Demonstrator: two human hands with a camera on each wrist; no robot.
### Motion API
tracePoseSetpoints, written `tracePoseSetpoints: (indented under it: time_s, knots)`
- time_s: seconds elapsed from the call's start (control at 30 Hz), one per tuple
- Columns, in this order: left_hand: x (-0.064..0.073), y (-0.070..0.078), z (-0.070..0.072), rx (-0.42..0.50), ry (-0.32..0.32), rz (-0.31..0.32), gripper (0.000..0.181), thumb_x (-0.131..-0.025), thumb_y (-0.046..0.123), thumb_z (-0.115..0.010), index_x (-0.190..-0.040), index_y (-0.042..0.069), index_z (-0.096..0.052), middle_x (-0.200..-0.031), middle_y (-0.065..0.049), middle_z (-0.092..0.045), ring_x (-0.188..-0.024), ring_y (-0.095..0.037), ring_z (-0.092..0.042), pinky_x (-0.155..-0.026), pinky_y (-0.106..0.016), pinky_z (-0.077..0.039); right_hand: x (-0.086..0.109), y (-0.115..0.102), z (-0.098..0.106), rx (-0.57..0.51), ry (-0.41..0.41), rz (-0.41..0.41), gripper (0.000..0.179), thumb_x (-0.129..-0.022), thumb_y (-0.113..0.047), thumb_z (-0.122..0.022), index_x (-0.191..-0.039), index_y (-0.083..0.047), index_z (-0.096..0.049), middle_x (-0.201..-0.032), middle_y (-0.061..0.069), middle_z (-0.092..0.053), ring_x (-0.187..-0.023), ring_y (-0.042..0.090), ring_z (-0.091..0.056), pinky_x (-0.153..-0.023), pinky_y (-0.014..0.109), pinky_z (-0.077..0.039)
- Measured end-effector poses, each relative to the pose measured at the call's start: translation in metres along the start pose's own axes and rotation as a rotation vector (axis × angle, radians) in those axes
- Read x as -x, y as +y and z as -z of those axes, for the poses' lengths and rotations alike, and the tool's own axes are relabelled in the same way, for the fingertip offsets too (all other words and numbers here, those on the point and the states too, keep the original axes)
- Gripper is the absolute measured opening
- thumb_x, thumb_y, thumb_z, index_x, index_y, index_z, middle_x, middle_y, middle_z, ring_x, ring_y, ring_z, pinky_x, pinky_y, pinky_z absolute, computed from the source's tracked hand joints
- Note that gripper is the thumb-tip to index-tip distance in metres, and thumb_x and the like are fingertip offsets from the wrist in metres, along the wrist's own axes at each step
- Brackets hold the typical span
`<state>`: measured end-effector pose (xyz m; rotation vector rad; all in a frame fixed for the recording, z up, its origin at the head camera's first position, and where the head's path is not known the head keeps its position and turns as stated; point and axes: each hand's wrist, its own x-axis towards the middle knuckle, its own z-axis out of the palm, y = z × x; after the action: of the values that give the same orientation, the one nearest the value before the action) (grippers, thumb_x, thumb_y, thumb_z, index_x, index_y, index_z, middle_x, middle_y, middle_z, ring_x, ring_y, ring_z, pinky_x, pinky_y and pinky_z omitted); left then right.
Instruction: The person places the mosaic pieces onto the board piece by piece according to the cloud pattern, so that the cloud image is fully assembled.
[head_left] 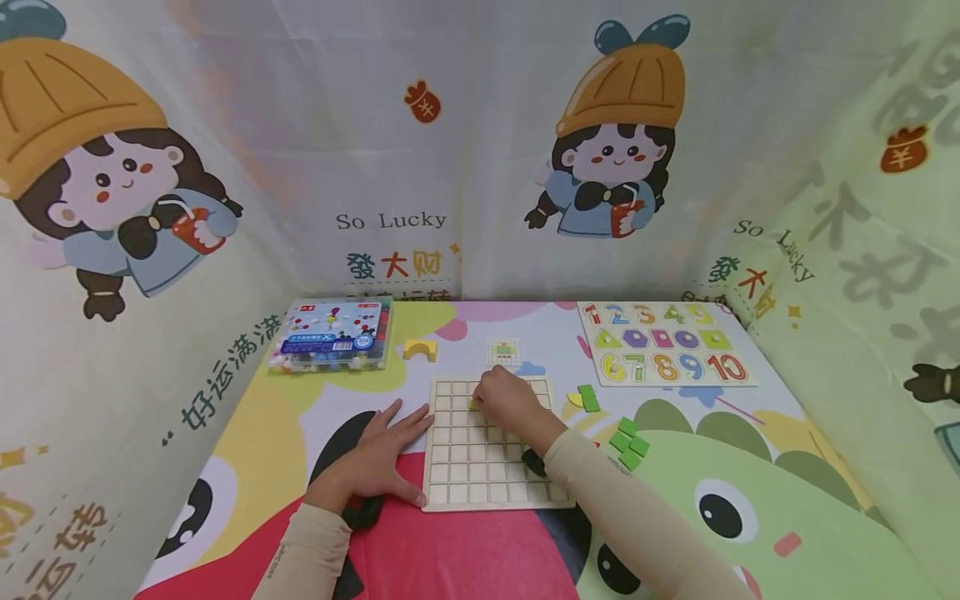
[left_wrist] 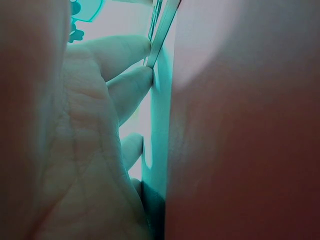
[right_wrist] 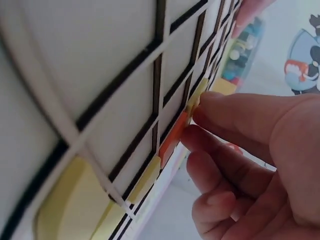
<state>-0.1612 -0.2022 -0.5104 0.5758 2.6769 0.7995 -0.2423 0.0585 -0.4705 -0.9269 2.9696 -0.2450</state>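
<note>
A square wooden grid board (head_left: 457, 479) lies on the patterned tabletop. My left hand (head_left: 381, 458) rests beside its left edge with fingers spread; in the left wrist view, fingertips (left_wrist: 142, 75) touch the board's edge. Over the upper part of the board, my right hand (head_left: 512, 407) pinches a small yellow piece (right_wrist: 196, 100) between thumb and finger, right at a grid cell. Close by, an orange piece (right_wrist: 172, 137) and other yellow pieces (right_wrist: 72, 200) sit in cells in the right wrist view. The right hand and forearm hide part of the grid in the head view.
Behind the board lies a small pattern card (head_left: 503, 352). A yellow arch block (head_left: 420, 348) and a plastic box (head_left: 330, 335) stand at back left. To the right are several green pieces (head_left: 628, 443), a yellow piece (head_left: 574, 401) and a number puzzle board (head_left: 607, 377).
</note>
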Motion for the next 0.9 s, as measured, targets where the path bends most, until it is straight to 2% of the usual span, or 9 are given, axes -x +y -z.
tracePoseSetpoints:
  time_s: [0.13, 0.2, 0.27, 0.37, 0.47, 0.6, 0.73, 0.9]
  knots:
    - [0.001, 0.000, 0.000, 0.005, 0.002, 0.001, 0.124, -0.061, 0.062, -0.095, -0.166, 0.025, -0.038, -0.177, 0.004, -0.024, -0.165, -0.042, 0.001, -0.129, -0.072, -0.001, 0.006, 0.003, 0.004, -0.077, -0.010, 0.014, 0.026, -0.104, -0.013, -0.065, -0.085, -0.018, -0.082, -0.083, -0.002, -0.074, -0.082, 0.015, -0.059, -0.067, 0.029, -0.047]
    - [0.002, 0.000, 0.000, 0.005, 0.003, 0.003, 0.124, -0.061, 0.061, -0.095, -0.166, 0.025, -0.038, -0.178, 0.005, -0.024, -0.165, -0.042, 0.001, -0.129, -0.072, -0.001, 0.010, 0.006, 0.007, -0.160, -0.006, 0.021, 0.020, -0.104, -0.015, -0.067, -0.094, -0.016, -0.084, -0.089, -0.002, -0.079, -0.080, 0.012, -0.063, -0.071, 0.029, -0.052]
    - [0.002, 0.001, 0.000, 0.004, 0.004, 0.003, 0.124, -0.062, 0.061, -0.095, -0.166, 0.025, -0.038, -0.178, 0.004, -0.024, -0.165, -0.042, 0.001, -0.129, -0.072, -0.001, 0.016, 0.011, 0.011, -0.267, -0.002, 0.010, 0.017, -0.104, -0.017, -0.068, -0.102, -0.014, -0.085, -0.096, -0.001, -0.081, -0.079, 0.010, -0.065, -0.074, 0.030, -0.055]
    - [0.002, 0.002, 0.000, 0.007, 0.005, 0.004, 0.124, -0.061, 0.060, -0.095, -0.166, 0.025, -0.038, -0.178, 0.004, -0.024, -0.165, -0.041, 0.001, -0.129, -0.072, -0.001, 0.026, 0.020, 0.016, -0.434, 0.014, -0.019, 0.017, -0.103, -0.019, -0.070, -0.107, -0.010, -0.084, -0.099, 0.001, -0.081, -0.080, 0.010, -0.066, -0.074, 0.031, -0.056]
    - [0.001, 0.002, -0.001, 0.010, 0.005, 0.006, 0.124, -0.061, 0.059, -0.096, -0.166, 0.025, -0.038, -0.178, 0.004, -0.024, -0.165, -0.041, 0.001, -0.129, -0.072, -0.001, 0.040, 0.032, 0.022, -0.536, 0.034, -0.038, 0.017, -0.102, -0.020, -0.071, -0.108, -0.011, -0.084, -0.098, -0.002, -0.080, -0.082, 0.009, -0.063, -0.072, 0.030, -0.055]
    - [0.001, 0.002, -0.002, 0.006, 0.005, 0.004, 0.124, -0.062, 0.059, -0.095, -0.166, 0.025, -0.037, -0.178, 0.004, -0.024, -0.165, -0.041, 0.001, -0.129, -0.072, -0.001, 0.061, 0.050, 0.030, -0.601, 0.056, -0.079, 0.018, -0.102, -0.023, -0.072, -0.111, -0.011, -0.083, -0.099, -0.006, -0.078, -0.087, 0.011, -0.061, -0.076, 0.031, -0.053]
    - [0.000, 0.001, -0.002, 0.002, 0.007, 0.000, 0.124, -0.061, 0.060, -0.095, -0.166, 0.025, -0.038, -0.177, 0.004, -0.024, -0.165, -0.041, 0.001, -0.129, -0.072, -0.001, 0.081, 0.068, 0.035, -0.629, 0.078, -0.153, 0.018, -0.101, -0.021, -0.073, -0.112, -0.011, -0.082, -0.099, -0.005, -0.078, -0.087, 0.015, -0.063, -0.079, 0.033, -0.054]
    - [0.001, 0.003, -0.001, 0.009, 0.007, 0.003, 0.124, -0.061, 0.060, -0.096, -0.166, 0.024, -0.038, -0.177, 0.004, -0.024, -0.165, -0.041, 0.001, -0.129, -0.072, -0.001, 0.104, 0.087, 0.036, -0.623, 0.103, -0.240, 0.018, -0.099, -0.022, -0.075, -0.112, -0.012, -0.082, -0.103, -0.001, -0.078, -0.088, 0.017, -0.062, -0.073, 0.031, -0.055]
